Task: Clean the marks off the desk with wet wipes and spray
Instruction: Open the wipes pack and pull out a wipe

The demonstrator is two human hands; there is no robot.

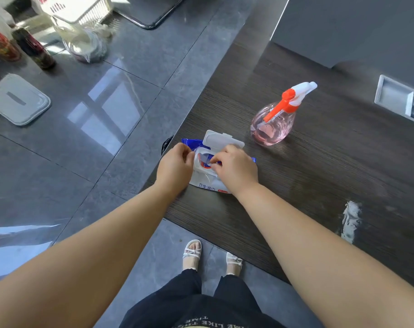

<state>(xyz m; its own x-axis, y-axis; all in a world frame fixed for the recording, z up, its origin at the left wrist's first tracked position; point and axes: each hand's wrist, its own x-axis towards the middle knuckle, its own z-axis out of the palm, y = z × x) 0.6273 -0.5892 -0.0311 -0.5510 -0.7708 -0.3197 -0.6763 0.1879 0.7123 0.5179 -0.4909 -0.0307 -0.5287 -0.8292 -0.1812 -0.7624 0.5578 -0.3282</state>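
Observation:
A blue and white pack of wet wipes (207,183) lies near the left corner of the dark wood desk (307,176), its white flip lid (221,139) standing open. My left hand (175,166) holds the pack's left side with curled fingers. My right hand (236,168) pinches at the dispensing opening under the lid. A clear spray bottle (273,125) of pink liquid, with an orange and white trigger head, stands to the right behind the pack. A whitish smeared mark (350,218) shows on the desk at the right.
A metal cable tray (399,100) is set into the desk at the far right, behind it a grey panel (355,27). On the tiled floor to the left lie a white lid (18,99), bottles (33,47) and plastic bags (85,42).

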